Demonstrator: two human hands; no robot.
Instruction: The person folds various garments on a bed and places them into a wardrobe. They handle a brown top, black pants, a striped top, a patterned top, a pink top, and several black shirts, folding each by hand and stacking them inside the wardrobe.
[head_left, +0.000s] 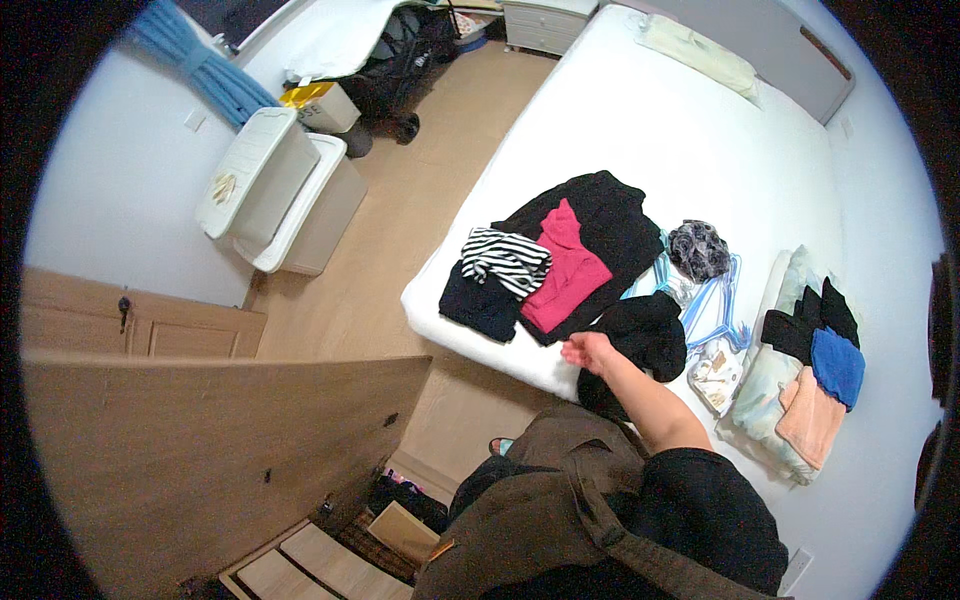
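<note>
My right hand (589, 351) is over the near edge of the bed, fingers loosely bent and nothing visible in it. It is beside a black garment (645, 330). Left of it a pink garment (566, 277) lies on a large black garment (615, 217), with a striped black-and-white garment (506, 259) and a dark folded garment (476, 307) alongside. Blue plastic hangers (712, 300) lie to the right, between a dark patterned bunched cloth (699, 251) and a white patterned folded cloth (716, 377). My left hand is out of view.
A folded pale quilt (757, 420) at the right carries black, blue (838, 367) and peach cloths (814, 420). Across the floor stands a storage bin (326, 217) with another box or lid against it. A wooden wardrobe door (225, 450) is at the left, above open drawers.
</note>
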